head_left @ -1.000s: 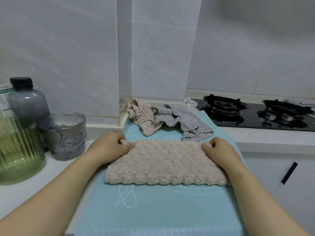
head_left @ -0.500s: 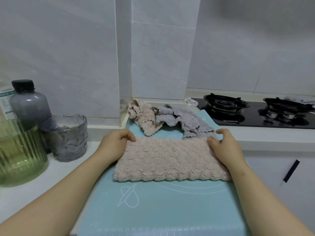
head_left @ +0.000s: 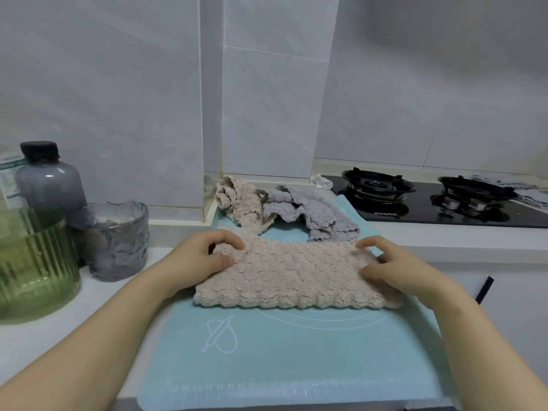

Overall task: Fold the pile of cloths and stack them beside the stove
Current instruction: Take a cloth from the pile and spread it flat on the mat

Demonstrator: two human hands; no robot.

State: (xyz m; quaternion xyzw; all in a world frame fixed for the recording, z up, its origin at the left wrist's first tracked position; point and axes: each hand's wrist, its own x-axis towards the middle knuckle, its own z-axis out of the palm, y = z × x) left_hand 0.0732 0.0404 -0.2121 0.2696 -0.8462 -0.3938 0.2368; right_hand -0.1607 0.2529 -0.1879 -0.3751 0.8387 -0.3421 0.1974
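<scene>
Fingers [head_left: 229, 242] of left hand [head_left: 201, 258] curl against the thumb, pinching the left end of beige cloth [head_left: 296, 280]. Right hand [head_left: 400, 269] pinches the right end, slightly blurred. Cloth lies flat between the two sets of fingers on teal mat [head_left: 267, 357], halved into a long strip with a scalloped near edge.

Judgement: first item is mid-fold and needs at least one more fold. No folded stack visible beside stove [head_left: 421, 200], beyond and right of the right fingers.

Just beyond the fingers: crumpled beige cloth [head_left: 240, 203] and grey cloth [head_left: 317, 215], both unfolded. All thick nubbly fleece, limp. Mat is smooth, silicone-looking, on white bench [head_left: 444, 241].

Left of the left fingers: wavy glass cup [head_left: 115, 241], ribbed green jar [head_left: 35, 262], dark-capped bottle [head_left: 49, 185].
</scene>
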